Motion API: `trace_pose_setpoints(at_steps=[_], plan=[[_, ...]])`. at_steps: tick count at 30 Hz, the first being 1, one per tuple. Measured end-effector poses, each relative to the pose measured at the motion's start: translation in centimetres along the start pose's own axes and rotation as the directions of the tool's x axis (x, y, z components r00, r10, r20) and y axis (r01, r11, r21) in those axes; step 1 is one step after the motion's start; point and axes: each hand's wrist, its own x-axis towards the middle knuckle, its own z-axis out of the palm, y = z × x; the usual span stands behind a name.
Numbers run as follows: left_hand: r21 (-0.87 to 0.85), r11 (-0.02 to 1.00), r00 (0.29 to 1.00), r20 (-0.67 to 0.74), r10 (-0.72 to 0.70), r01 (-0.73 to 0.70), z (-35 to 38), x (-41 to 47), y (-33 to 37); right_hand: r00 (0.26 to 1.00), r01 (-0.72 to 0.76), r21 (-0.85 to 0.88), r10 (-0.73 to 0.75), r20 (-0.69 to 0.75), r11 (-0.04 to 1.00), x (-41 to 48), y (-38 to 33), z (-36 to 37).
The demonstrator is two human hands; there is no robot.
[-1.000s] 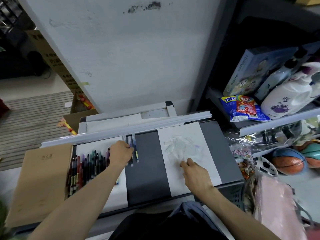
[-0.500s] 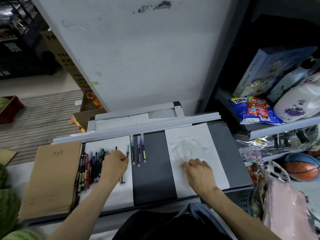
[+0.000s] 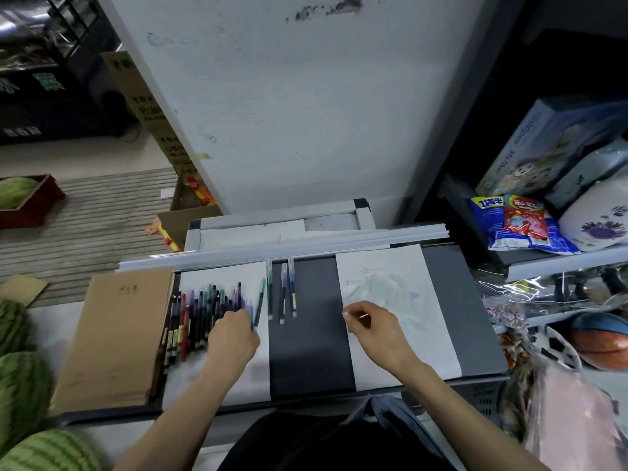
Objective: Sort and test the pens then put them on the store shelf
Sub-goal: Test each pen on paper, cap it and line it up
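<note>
We are resting our left hand point(image 3: 231, 338) on the near ends of the pile of pens point(image 3: 200, 317), fingers curled down among the barrels; whether they are pinching one pen or only pressing on several, we cannot tell, since the fingertips are hidden and that part is blurred. The pile is fanning away from this hand across a white sheet point(image 3: 217, 379), with the brown notebook point(image 3: 115, 338) lying just beyond the pens on the outer side of the hand. Toward our other hand, just past the fingertips, a single green pen point(image 3: 260, 300) is lying at the sheet's edge, and further that way three sorted pens point(image 3: 282, 292) are lying side by side on the dark shelf top point(image 3: 309, 355), apart from the pile. Our right hand point(image 3: 377, 331) is lying on the near edge of the scribble paper point(image 3: 394, 300), fingers drawn in narrow with the thumb against the forefinger; nothing is showing between them, so we cannot say it is holding anything. The faint test marks are sitting just ahead of those knuckles. Watermelons point(image 3: 20, 396) are lying well off to the left hand's outer side, and a basketball point(image 3: 601, 345) is sitting well past the right hand.
</note>
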Motion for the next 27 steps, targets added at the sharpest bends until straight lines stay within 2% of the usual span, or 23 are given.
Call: trace_pose_setpoints(at_steps=[3, 6, 9, 11, 15, 18, 21, 27], plan=[[0.043, 0.999, 0.999, 0.032, -0.032, 0.03, -0.3, 0.0, -0.2, 0.995, -0.093, 0.212, 0.084, 0.05, 0.973, -0.1, -1.5, -0.1], [0.014, 1.0, 1.0, 0.015, -0.026, 0.026, -0.9, -0.1, -0.4, 0.981, -0.183, 0.425, 0.133, 0.143, 0.887, -0.4, -3.1, -0.3], [-0.201, 0.978, 0.998, -0.033, 0.047, -0.053, -1.7, -0.6, -0.8, 0.97, -0.226, 0.571, 0.129, 0.205, 0.789, -0.6, -4.2, -0.6], [-0.359, 0.926, 0.993, -0.036, 0.111, -0.117, -2.9, -1.5, -0.6, 0.971, -0.221, 0.67, 0.093, 0.222, 0.709, -0.7, -4.9, -1.0], [-0.599, 0.752, 0.949, -0.045, 0.312, -0.276, -6.2, -5.0, 1.0, 0.976, -0.171, 0.719, 0.014, 0.219, 0.674, -1.1, -6.5, -1.8], [-0.639, 0.662, 0.896, -0.105, 0.431, -0.393, -8.0, -7.4, 2.2, 0.979, -0.187, 0.791, 0.04, 0.202, 0.582, -1.5, -7.9, -2.2], [-0.624, 0.626, 0.861, -0.161, 0.483, -0.468, -8.7, -8.4, 3.1, 0.98, -0.184, 0.859, 0.023, 0.197, 0.478, -2.1, -9.2, -2.5], [-0.586, 0.61, 0.818, -0.173, 0.549, -0.533, -9.3, -9.0, 4.4, 0.982, -0.167, 0.899, -0.01, 0.187, 0.404, -3.6, -10.9, -2.1]])
